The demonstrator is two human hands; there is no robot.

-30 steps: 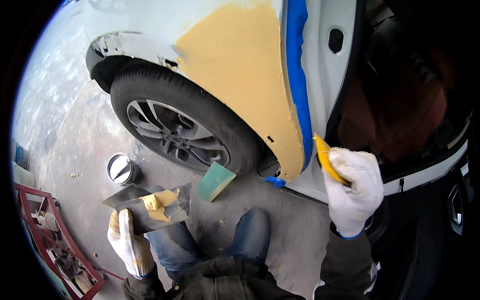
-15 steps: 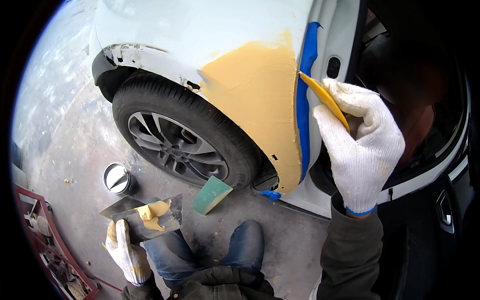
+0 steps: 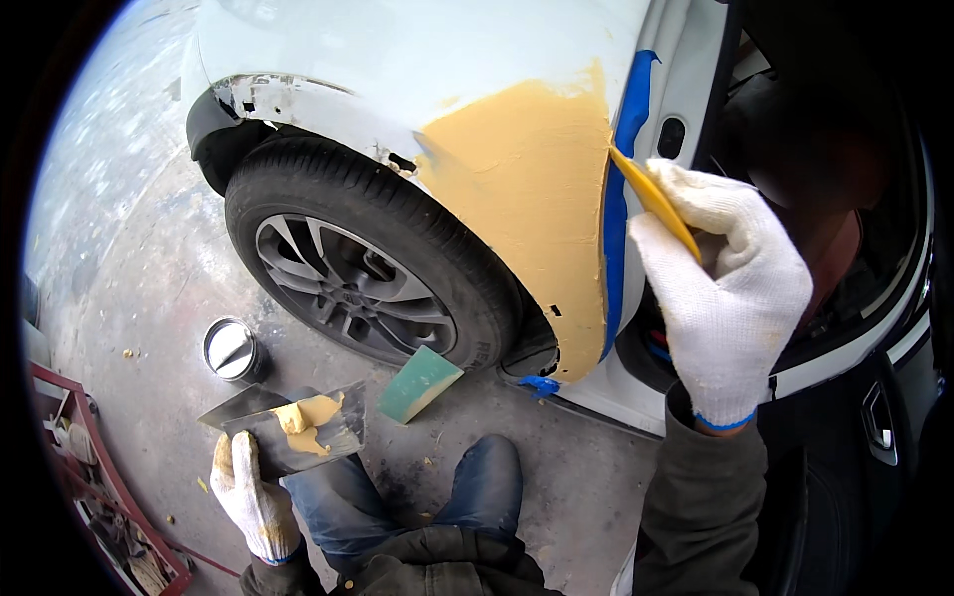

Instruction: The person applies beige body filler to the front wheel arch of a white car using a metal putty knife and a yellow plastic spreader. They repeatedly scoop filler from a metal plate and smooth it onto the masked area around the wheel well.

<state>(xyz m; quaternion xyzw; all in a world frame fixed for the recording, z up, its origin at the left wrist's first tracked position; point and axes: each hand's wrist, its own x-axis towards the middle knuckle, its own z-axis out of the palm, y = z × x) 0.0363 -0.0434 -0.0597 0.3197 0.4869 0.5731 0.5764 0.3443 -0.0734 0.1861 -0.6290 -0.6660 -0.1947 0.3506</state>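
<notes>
My right hand (image 3: 730,288), in a white knit glove, pinches a yellow spreader (image 3: 658,207). The spreader's tip meets the right edge of the tan body filler (image 3: 527,169), beside the blue masking tape (image 3: 618,219). This filler coats the rear part of a white car fender (image 3: 437,50) above the wheel arch. Low on the left, my gloved left hand (image 3: 250,502) grips a dark, flat putty board (image 3: 283,459) by its edge. A lump of tan putty (image 3: 293,418) and a smear lie on the board.
A car wheel (image 3: 358,268) stands below the fender. Near it are a green spreader (image 3: 422,385) on the floor and an open-looking round can (image 3: 231,350). A red-framed rack (image 3: 109,477) is at lower left, and the car's door opening (image 3: 775,377) at right.
The car has shifted slightly to the right in the picture. My right hand and the yellow spreader have moved slightly right and down, while my left hand stays almost where it was.
</notes>
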